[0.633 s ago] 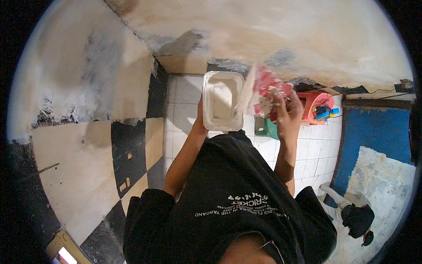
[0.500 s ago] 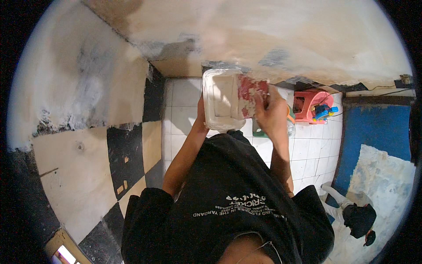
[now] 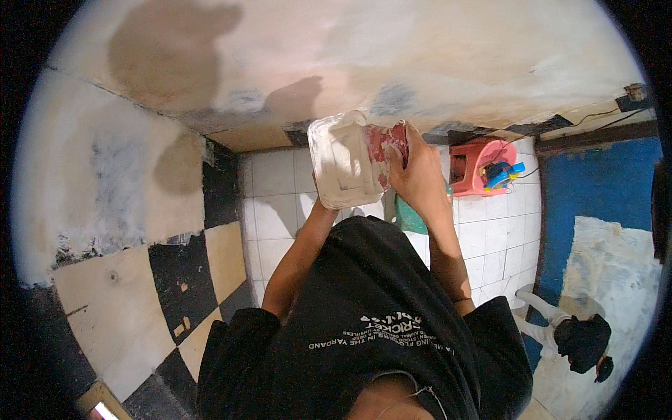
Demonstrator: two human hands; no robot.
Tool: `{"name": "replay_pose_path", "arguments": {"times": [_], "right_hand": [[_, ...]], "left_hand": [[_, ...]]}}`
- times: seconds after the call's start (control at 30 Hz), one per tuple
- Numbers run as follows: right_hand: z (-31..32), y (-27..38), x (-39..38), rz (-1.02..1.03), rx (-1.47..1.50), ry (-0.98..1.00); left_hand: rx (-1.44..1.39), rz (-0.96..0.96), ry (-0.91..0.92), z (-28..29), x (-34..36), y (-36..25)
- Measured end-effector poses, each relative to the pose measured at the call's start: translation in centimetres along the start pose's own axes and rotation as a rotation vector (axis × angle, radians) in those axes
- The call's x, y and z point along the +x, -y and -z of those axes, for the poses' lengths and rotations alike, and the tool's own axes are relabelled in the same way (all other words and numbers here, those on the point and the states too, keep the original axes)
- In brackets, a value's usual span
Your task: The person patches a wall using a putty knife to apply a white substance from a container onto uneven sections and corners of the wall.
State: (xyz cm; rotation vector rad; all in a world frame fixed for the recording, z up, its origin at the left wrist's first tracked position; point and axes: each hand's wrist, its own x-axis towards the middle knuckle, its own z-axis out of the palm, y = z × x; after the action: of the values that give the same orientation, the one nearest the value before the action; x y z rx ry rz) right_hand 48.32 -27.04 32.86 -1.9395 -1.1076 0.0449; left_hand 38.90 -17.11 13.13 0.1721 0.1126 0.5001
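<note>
In front of my chest, my left hand [image 3: 325, 201] holds a white rectangular tub [image 3: 339, 196] by its left side, with my fingers mostly hidden behind it. Pale paste coats the tub's inside and rim. My right hand [image 3: 422, 170] grips a red putty spreader [image 3: 379, 142], smeared with the same pale paste, at the tub's right rim. Part of the spreader is covered by my fingers. Just beyond the tub rises a wall [image 3: 392, 49] with cream and white patches of paste.
A pink plastic stool [image 3: 460, 183] bearing a blue and yellow tool [image 3: 502, 176] stands on the white tiled floor [image 3: 490, 241] at right. Below my right hand is a green object [image 3: 413, 215]. Another person [image 3: 586, 343] is at the lower right, near a blue panel [image 3: 581, 185] partly coated white.
The spreader has shifted slightly left with my right hand and turned more edge-on at the tub's rim. The tub tilts a little differently, and the whole view has swung slightly.
</note>
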Motion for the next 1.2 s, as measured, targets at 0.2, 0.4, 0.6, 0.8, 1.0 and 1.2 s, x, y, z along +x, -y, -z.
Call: {"name": "replay_pose_path", "arguments": {"times": [0.2, 0.4, 0.6, 0.8, 1.0, 1.2], "right_hand": [[3.3, -1.6, 2.3, -0.101, -0.391, 0.173], [4.7, -2.3, 4.5, -0.167, -0.375, 0.152], [3.3, -3.1, 3.7, -0.105, -0.186, 0.186], [3.9, -1.0, 3.3, -0.054, -0.219, 0.124], [0.0, -0.4, 2.9, 0.107, -0.341, 0.086], [0.6, 2.3, 2.2, -0.001, -0.203, 0.152]], "left_hand": [[-0.189, 0.031, 0.025, -6.0, 3.1, 4.8], [-0.157, 0.078, -0.005, -4.4, 5.5, 7.5], [0.069, -0.023, 0.029, -6.1, 5.6, 7.7], [-0.097, 0.109, -0.001, -2.3, 5.0, 5.2], [-0.090, 0.154, 0.022, -3.4, 3.1, 2.1], [-0.277, 0.215, 0.147, -3.0, 1.6, -1.0]]}}
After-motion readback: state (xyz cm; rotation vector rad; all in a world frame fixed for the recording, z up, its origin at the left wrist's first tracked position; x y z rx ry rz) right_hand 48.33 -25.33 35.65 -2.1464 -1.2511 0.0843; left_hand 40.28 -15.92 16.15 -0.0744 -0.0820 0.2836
